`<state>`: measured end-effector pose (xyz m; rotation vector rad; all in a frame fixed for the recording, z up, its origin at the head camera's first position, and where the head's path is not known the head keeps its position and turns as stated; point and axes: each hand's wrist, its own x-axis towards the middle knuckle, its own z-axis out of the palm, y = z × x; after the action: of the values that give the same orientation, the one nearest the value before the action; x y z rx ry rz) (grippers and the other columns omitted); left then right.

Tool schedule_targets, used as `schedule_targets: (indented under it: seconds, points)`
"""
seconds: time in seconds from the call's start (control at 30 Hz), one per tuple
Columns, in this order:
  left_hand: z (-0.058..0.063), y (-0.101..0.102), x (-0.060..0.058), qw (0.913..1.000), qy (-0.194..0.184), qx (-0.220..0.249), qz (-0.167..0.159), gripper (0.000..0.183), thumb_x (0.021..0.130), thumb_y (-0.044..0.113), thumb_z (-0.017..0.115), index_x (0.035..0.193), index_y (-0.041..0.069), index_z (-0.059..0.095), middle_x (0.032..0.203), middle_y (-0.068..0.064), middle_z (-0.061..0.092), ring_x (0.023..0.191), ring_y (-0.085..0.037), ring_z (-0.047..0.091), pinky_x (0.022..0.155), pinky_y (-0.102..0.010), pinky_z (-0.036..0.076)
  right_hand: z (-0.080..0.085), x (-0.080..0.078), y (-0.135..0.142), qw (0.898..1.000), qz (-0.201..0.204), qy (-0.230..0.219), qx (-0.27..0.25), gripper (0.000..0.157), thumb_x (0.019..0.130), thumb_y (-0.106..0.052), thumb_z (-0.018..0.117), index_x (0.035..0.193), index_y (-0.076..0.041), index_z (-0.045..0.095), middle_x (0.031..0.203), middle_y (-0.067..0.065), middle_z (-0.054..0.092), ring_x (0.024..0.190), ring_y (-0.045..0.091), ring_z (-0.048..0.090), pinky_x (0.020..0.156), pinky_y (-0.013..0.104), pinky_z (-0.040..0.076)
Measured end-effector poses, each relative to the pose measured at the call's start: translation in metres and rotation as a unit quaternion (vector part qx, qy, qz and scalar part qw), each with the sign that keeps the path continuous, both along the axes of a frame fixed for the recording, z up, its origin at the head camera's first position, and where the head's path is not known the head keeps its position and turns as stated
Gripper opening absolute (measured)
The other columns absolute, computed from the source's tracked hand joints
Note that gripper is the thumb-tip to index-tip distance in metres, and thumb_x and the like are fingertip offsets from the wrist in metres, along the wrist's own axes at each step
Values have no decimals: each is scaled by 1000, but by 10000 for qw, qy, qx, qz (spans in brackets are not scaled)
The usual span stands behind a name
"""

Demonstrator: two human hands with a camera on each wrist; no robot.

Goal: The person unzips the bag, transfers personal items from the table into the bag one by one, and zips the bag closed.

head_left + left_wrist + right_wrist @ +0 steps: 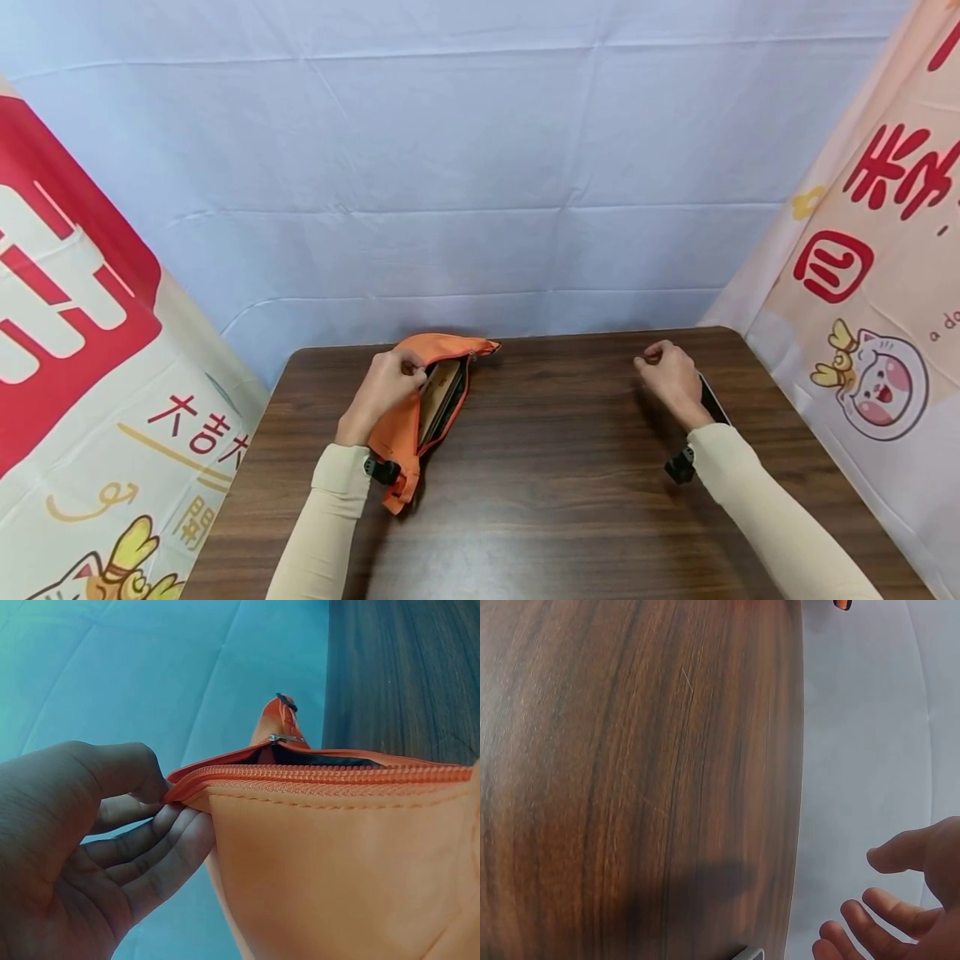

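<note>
Orange bag (396, 429) is on the far left of the tbl (555, 467), mouth unzipped & gaping toward the right, w/ a brownish flat thing (441, 398) inside; can't tell what that is from here. Zip pull (283, 738) sits up at the far end of the mouth. The person's L hand (388, 382) has the bag: thumb & forefinger clamped on a corner of the rim, other fingers just below it.

R hand (669, 372) hovers over the far right of the tbl, well apart from the bag. Fingers loosely bent, thumb apart from the fingertips, nothing in them. Just beside that wrist, on its right, there's a dark flat item (714, 402) w/ a pale edge, mostly hidden by the hand & arm; no idea what it is.

Step in hand, I'd say: holding the bag's mouth apart w/ the L while the R is free. Next move, as I read it, calls for a steady L pinch, bc the soft rim looks apt to flop inward. The R would need either to cross left to the mouth or drop to the dark item & get its fingers round it; can't say which.
</note>
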<state>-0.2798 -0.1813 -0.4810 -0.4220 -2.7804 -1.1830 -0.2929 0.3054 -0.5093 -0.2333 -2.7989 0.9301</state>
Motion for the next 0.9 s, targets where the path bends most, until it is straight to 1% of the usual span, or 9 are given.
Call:
schedule_targets:
  seconds: [0.2,0.4,0.77,0.9]
  points:
    - [0,1,0,10000,-30,-18,9,10,101,10,67,105,8,77,97,-7,74,78,-17,65,74,-35,55,-2,2,5,10000,80,-9,49,39,105,-28,64,128,4,62,124,30,66,102,46,65,79,57,51]
    - [1,1,0,10000,0,-39,20,11,102,10,67,105,8,76,96,-7,74,77,-17,65,73,-35,55,-4,2,12,10000,73,-21,43,40,105,-29,63,128,4,62,124,30,65,102,47,65,79,57,51]
    - [0,1,0,10000,-56,-13,23,10,102,10,67,106,8,76,96,-7,74,77,-17,64,73,-35,55,-3,6,16,10000,76,-25,51,40,105,-28,63,128,5,62,124,31,65,99,46,66,74,54,51]
    - [1,1,1,10000,-46,-35,27,10,102,10,66,106,7,76,96,-7,73,76,-17,63,72,-35,54,-4,7,18,9999,29,-95,70,41,104,-29,63,128,5,62,124,31,65,100,46,65,74,54,51]
